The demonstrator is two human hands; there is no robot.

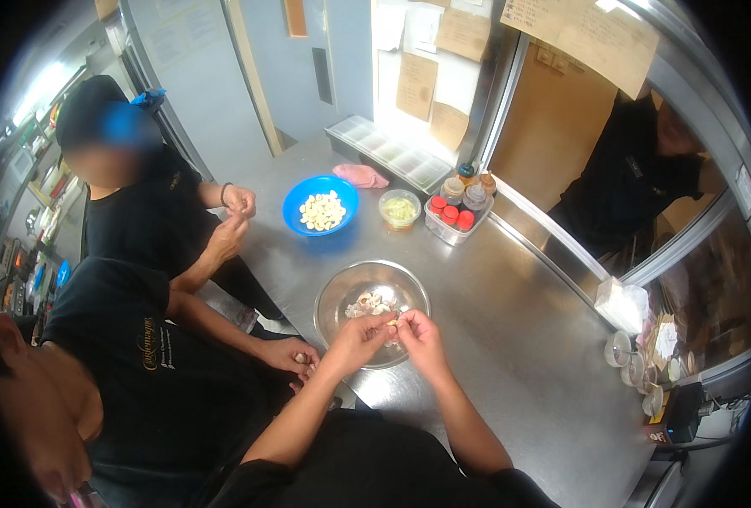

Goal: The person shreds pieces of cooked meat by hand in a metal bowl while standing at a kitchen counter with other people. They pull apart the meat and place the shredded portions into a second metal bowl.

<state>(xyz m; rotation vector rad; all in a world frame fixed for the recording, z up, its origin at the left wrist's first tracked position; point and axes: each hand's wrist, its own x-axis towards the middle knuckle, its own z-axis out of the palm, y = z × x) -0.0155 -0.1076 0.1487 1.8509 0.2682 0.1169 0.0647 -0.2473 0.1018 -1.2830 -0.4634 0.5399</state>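
Note:
Both of my hands meet over the front of a stainless steel bowl (pixel 339 286). A small pale garlic clove (pixel 392 322) is pinched between their fingertips. My left hand (pixel 357 340) grips it from the left and my right hand (pixel 423 338) from the right; the fingers cover much of it. Inside the steel bowl lie garlic cloves and papery skins (pixel 369 305), partly hidden behind my hands. Farther back, a blue plastic bowl (pixel 291 204) contains several peeled garlic cloves (pixel 322 212).
Two co-workers stand at my left; one person's hand (pixel 289 354) holds garlic near the edge of the steel table (pixel 528 355). Behind the bowls are a pink cloth (pixel 359 176), a tub of chopped greens (pixel 399 210), a bottle caddy (pixel 455 236) and a lidded compartment tray (pixel 391 152).

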